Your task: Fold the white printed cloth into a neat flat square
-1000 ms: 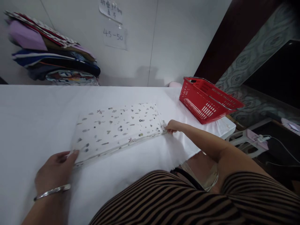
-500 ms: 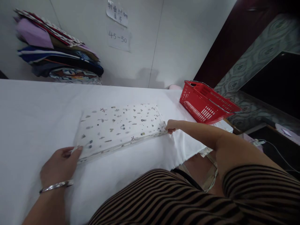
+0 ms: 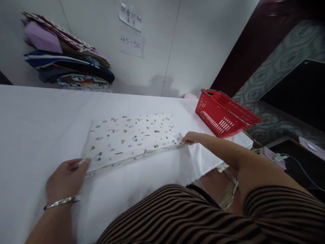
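A white cloth with small printed motifs (image 3: 134, 139) lies folded into a flat rectangle on the white-covered table. Its layered edge faces me. At the near left corner my left hand (image 3: 67, 176) pinches the cloth between thumb and fingers; a silver bracelet circles that wrist. My right hand (image 3: 190, 138) grips the near right corner, its fingers closed on the fabric and their tips partly hidden.
A red plastic basket (image 3: 220, 117) stands at the table's right end. Folded fabrics (image 3: 71, 57) are stacked at the back left against the wall. The white tablecloth (image 3: 38, 122) covers the table. A white cable (image 3: 302, 166) hangs at the right.
The view has shifted slightly, so everything sits a little to the right. Both hands keep their hold on the corners, and the cloth's shape looks the same.
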A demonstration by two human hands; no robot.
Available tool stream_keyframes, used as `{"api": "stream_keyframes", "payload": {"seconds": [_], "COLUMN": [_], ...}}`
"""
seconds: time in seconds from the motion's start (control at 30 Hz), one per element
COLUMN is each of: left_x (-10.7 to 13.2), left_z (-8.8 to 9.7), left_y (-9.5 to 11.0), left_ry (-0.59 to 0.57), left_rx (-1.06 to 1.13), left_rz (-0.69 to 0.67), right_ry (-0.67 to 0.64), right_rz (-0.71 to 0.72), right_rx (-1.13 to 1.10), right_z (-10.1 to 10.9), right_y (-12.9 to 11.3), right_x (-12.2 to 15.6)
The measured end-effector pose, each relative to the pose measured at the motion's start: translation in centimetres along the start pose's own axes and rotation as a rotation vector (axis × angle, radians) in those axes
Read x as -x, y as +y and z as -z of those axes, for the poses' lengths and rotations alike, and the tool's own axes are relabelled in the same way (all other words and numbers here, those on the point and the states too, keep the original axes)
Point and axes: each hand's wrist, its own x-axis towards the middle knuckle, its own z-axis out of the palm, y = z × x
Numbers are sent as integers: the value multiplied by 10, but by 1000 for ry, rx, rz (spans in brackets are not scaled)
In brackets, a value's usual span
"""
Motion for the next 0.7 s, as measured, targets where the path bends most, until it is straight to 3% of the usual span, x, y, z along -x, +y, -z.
{"api": "stream_keyframes", "payload": {"seconds": [0.4,0.7], "left_x": [5,4], "left_z": [4,3], "left_y": [8,6], "left_ry": [-15,-13], "left_rx": [-59,-63], "left_rz": [14,1], "right_ry": [-39,-34], "right_rz": [36,-7], "right_rx": [-60,33], "right_z": [-9,-10], "right_y": [13,11], "right_x": [-6,-11]}}
